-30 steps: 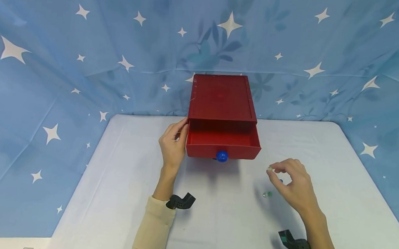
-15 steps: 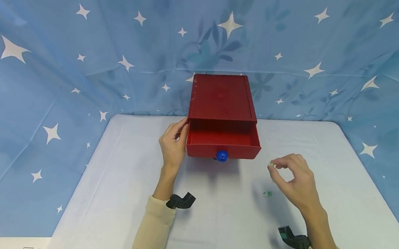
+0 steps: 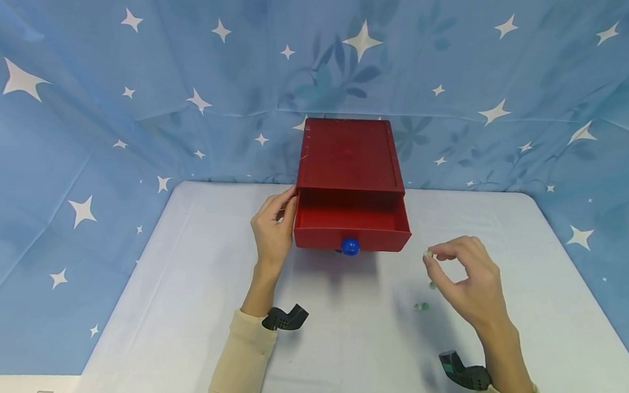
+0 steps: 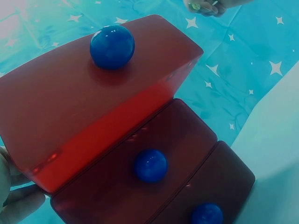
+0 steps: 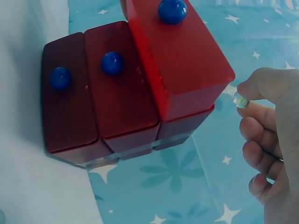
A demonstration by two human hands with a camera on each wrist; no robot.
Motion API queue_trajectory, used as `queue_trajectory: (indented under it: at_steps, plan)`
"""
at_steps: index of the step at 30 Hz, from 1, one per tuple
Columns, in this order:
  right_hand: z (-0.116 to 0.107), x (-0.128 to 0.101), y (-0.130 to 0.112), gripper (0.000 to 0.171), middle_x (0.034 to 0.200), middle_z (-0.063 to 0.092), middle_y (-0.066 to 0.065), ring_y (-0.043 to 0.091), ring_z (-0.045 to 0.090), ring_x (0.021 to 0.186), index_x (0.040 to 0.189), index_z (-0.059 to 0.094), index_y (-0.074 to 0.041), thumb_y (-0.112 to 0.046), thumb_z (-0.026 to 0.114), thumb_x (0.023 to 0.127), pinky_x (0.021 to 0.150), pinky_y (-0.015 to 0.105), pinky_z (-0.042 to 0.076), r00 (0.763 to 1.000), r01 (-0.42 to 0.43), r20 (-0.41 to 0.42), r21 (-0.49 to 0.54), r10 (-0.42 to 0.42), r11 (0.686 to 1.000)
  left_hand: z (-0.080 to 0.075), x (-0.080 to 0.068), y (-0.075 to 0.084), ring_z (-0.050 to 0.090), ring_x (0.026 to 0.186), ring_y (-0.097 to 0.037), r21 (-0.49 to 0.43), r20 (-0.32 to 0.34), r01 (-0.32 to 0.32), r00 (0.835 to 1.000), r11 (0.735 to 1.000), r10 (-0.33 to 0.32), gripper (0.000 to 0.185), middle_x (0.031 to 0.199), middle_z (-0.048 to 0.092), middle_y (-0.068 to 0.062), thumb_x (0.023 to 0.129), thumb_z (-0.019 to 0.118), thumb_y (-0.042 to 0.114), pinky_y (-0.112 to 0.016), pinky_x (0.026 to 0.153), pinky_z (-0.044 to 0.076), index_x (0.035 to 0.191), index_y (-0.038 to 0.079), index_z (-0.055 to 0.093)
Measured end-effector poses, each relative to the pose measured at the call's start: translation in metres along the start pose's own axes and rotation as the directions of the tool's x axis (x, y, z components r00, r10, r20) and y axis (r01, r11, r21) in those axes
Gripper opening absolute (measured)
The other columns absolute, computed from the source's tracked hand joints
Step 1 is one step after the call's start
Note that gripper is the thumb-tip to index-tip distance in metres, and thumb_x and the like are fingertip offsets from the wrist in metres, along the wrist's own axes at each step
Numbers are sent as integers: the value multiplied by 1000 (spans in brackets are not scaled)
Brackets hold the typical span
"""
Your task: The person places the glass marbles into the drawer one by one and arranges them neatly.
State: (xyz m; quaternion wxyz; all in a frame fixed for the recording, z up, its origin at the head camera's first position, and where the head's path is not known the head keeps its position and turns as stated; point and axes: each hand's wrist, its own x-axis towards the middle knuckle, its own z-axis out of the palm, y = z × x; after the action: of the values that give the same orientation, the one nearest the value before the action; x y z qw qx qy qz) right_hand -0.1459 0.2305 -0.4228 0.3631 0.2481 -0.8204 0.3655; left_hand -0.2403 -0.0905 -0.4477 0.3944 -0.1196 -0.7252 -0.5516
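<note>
- Here's the left hand (image 3: 271, 227), fingers laid along the left side of a red plastic drawer cabinet (image 3: 350, 153), touching it and wrapped around nothing; my guess is it's steadying the cabinet.
- Over on the other side, the right hand (image 3: 475, 281) has a narrow pinch, thumb and index fingertip on a small clear glass-like bead (image 5: 241, 100); fingertips alone, I'd say, because the piece is so tiny.
- That bead hangs above the desk (image 3: 184, 333), right of the cabinet's top drawer (image 3: 352, 240) and apart from it.
- The top drawer is slid out, which leaves its inside reachable from above.
- Counting now: three drawers, the lower two pushed in, and three round blue knobs (image 4: 112, 46), one apiece.
- Beads: one pinched, three in sight on the white-covered desk. A clear bead (image 3: 418, 307) and a green bead (image 3: 425, 306) sit side by side; a pale bead (image 3: 432, 285) lies near the right thumb. The hand may hide more.
</note>
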Motion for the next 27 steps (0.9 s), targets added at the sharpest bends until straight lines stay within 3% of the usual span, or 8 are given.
queue_trajectory:
  at_steps: [7,12,15,20,27]
  plan:
    - [-1,11,-4,27,82,67,13,10,55,86,89,73,2,-25,70,88,85,8,41,999,29,-29,9,-28,1000,-1,0,-1,74,85,-23,-18,10,0,1000,1000,0,23,104,76,-12,95,68,10,-12,74,56,117,6,75]
    - [0,20,-9,37,80,66,16,9,55,86,87,73,5,-32,68,92,85,8,41,997,53,-62,24,-51,998,0,0,1,74,83,-28,3,2,5,1000,1000,-5,23,103,75,-17,93,68,2,-8,74,53,115,0,74]
    - [0,25,-12,39,81,66,17,7,55,88,88,73,5,-34,68,92,85,9,42,997,51,-60,28,-49,998,0,1,11,73,81,-33,5,-6,-3,1000,1000,3,23,101,74,-22,91,67,-4,-6,74,52,113,-5,73]
    - [0,31,-16,27,83,67,18,5,55,91,89,73,5,-22,72,86,86,9,42,998,38,-50,34,-36,999,-4,4,30,72,81,-35,9,-4,-4,1000,1000,4,22,100,73,-23,91,66,-6,-10,73,55,112,-7,73]
    - [1,38,-17,21,83,67,16,7,54,91,89,74,4,-16,72,83,84,9,42,998,42,-39,35,-41,999,-2,2,22,72,81,-34,10,-4,1,1000,1000,-1,21,100,73,-23,92,66,-4,-10,73,55,112,-6,73]
